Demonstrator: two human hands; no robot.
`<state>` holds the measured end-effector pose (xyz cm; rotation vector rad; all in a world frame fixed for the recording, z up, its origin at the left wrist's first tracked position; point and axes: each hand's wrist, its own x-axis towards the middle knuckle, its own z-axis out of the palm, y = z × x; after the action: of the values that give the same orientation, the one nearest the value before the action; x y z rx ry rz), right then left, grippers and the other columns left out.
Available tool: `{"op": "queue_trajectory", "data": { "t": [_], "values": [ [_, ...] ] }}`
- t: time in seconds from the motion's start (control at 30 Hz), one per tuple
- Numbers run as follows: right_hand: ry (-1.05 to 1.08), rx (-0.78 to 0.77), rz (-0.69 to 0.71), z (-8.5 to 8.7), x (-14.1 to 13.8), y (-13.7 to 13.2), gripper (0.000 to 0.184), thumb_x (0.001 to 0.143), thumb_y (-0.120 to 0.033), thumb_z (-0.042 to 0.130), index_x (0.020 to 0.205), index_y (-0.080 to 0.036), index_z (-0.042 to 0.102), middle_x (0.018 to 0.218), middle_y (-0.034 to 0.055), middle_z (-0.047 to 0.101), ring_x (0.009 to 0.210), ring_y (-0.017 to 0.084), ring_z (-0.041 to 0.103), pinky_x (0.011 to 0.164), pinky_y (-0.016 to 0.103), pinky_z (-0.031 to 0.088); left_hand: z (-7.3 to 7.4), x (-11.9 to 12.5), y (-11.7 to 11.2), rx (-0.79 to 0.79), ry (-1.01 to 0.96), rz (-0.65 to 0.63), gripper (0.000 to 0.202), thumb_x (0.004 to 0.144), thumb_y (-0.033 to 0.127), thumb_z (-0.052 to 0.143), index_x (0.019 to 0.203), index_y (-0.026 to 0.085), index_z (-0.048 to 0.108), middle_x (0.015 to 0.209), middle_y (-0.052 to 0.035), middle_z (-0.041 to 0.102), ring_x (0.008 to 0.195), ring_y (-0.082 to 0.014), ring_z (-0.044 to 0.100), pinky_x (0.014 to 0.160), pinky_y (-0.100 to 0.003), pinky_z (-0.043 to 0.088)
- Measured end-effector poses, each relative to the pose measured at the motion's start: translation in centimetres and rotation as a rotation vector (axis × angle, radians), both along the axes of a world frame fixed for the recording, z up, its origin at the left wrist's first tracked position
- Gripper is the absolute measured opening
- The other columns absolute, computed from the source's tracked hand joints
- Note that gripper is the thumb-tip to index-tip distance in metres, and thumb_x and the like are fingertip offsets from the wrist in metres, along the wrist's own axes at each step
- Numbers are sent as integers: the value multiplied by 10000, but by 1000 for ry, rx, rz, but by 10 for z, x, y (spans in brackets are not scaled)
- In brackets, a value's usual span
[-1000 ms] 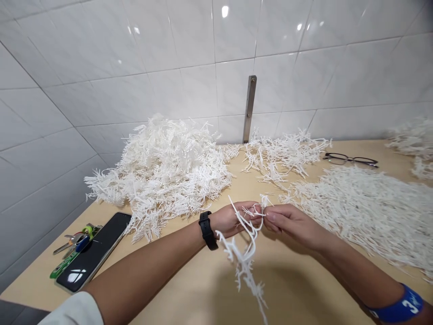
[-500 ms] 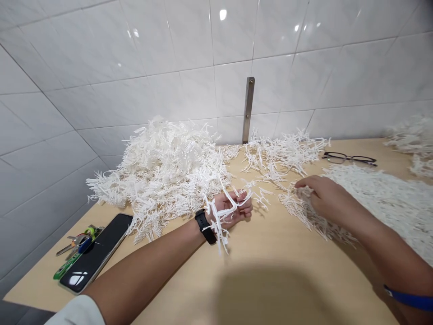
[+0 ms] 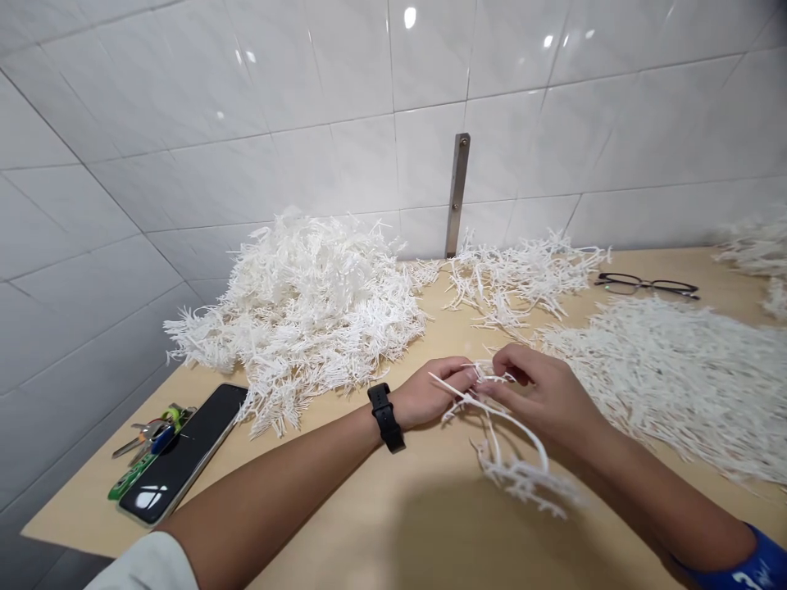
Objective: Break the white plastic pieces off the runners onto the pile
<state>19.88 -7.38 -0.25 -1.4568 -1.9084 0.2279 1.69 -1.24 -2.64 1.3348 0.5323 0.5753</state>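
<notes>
The table [image 3: 344, 508] has a smooth top of light wood colour, and a soft dark shadow falls on its near part. Behind it rises a wall [image 3: 344, 74] of glossy, pale grey tiles, which reflects small lamps; a narrow metal bar [image 3: 457, 195] stands upright against it. A high heap of white branching pieces [image 3: 313, 303] lies at left, a smaller heap [image 3: 522, 274] beyond the hands, and a flat layer of thin white bits [image 3: 676, 385] at right, near the eyeglasses [image 3: 647, 285]. At the left, keys [image 3: 138, 438] lie beside a smartphone [image 3: 184, 455]. Over the bare middle, the two hands are close together: the left hand [image 3: 434, 393] pinches a white branching piece [image 3: 520, 471], the right hand [image 3: 547, 393] has its fingertips at it; how firmly, I cannot tell.
</notes>
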Motion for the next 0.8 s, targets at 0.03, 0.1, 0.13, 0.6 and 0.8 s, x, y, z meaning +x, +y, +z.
{"op": "queue_trajectory", "data": {
  "t": [0.03,0.1,0.13,0.6,0.8],
  "values": [
    [-24,-35,-27,0,-1,0,401,864,-582,590,724,-218,497,645,-23,511,589,147,460,562,268,346,0,0,-1,35,9,9,434,800,564,649,756,150,527,661,27,492,575,-81,409,570,-240,309],
    [-59,-114,-39,0,-1,1,422,882,-589,561,699,-216,487,622,-28,495,581,144,447,555,265,327,-1,0,-2,85,18,16,438,810,574,637,762,156,513,673,27,489,604,-89,421,599,-244,331],
    [-73,-162,-17,1,-1,1,433,901,-582,534,679,-215,479,606,-30,486,572,142,442,547,263,316,-2,-1,-3,102,30,12,439,816,578,628,766,159,508,679,25,491,614,-94,426,607,-247,338],
    [44,-292,197,3,-3,-1,434,993,-455,444,738,-192,677,784,33,560,724,163,542,643,286,387,4,-2,-1,128,133,-15,503,802,642,619,759,151,524,674,19,503,579,-85,426,561,-237,317],
    [171,-354,391,6,1,2,483,982,-515,462,696,-180,660,733,5,439,707,154,486,652,285,375,4,-7,2,-72,-31,-212,546,705,646,732,767,118,609,695,-14,555,629,-94,470,611,-247,336]
  ]
}}
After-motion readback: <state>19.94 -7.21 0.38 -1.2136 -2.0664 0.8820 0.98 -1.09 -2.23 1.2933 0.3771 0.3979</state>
